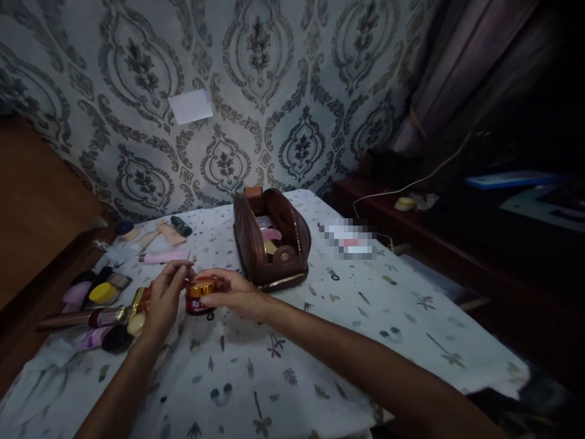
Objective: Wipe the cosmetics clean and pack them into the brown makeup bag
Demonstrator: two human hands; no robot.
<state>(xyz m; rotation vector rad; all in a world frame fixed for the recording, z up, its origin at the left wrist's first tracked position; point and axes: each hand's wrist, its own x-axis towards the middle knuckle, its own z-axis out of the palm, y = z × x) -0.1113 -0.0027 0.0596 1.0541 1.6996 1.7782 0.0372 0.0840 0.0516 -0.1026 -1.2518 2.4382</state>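
Observation:
A dark red cosmetic jar [197,306] with a gold lid and pale lettering stands upright just above or on the cloth; I cannot tell which. My right hand [233,292] is closed around it, thumb at the front and fingers over the lid. Close against the jar's left side is my left hand [167,292], its fingers bent and thumb near the index finger; what they grip, if anything, is hidden. Behind my right hand sits an unzipped brown toiletry bag [286,274], with a pink item [271,234] and other things inside.
Left of my hands lie several cosmetics, among them a yellow-capped item [103,293], a long brown tube [75,319] and a black round cap [116,339]. A pink tube [164,256] and a dark green tube [181,226] lie farther back. The patterned cloth [347,341] covers the table.

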